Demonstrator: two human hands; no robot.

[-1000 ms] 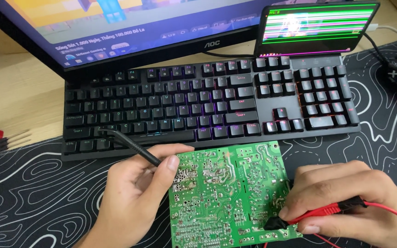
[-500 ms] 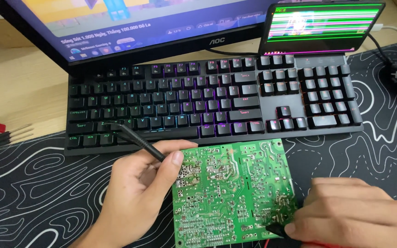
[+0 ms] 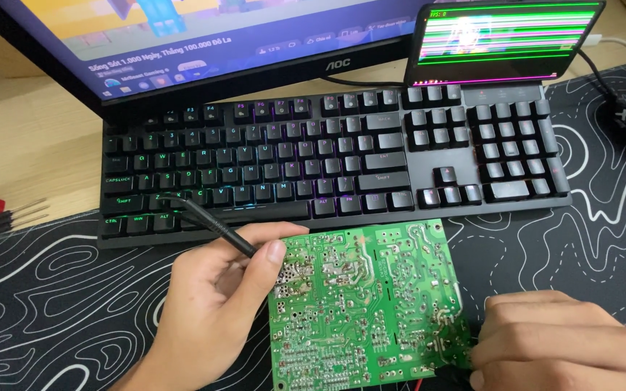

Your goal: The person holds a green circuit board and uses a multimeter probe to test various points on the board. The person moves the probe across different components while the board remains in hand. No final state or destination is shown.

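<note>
L hand (image 3: 208,308) pinching black probe (image 3: 215,228), thumb resting on green circuit board (image 3: 360,304) left edge. R hand (image 3: 566,344) curled at board's lower-right corner, grip contents unclear. Keyboard (image 3: 327,163) behind board on worktop.

Wooden desk (image 3: 30,137) with black mat (image 3: 52,304)
Keyboard (image 3: 327,159), circuit board (image 3: 364,304) lie on the mat; screwdrivers (image 3: 1,217) at its left edge.

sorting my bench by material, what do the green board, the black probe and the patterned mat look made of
Green board: seemingly rigid laminate, glossy green coating, shiny silver solder dots.
Black probe, in the left hand: likely matte plastic; its tip is hidden.
Patterned mat: probably soft fabric, dull black with white lines, no glare.
</note>
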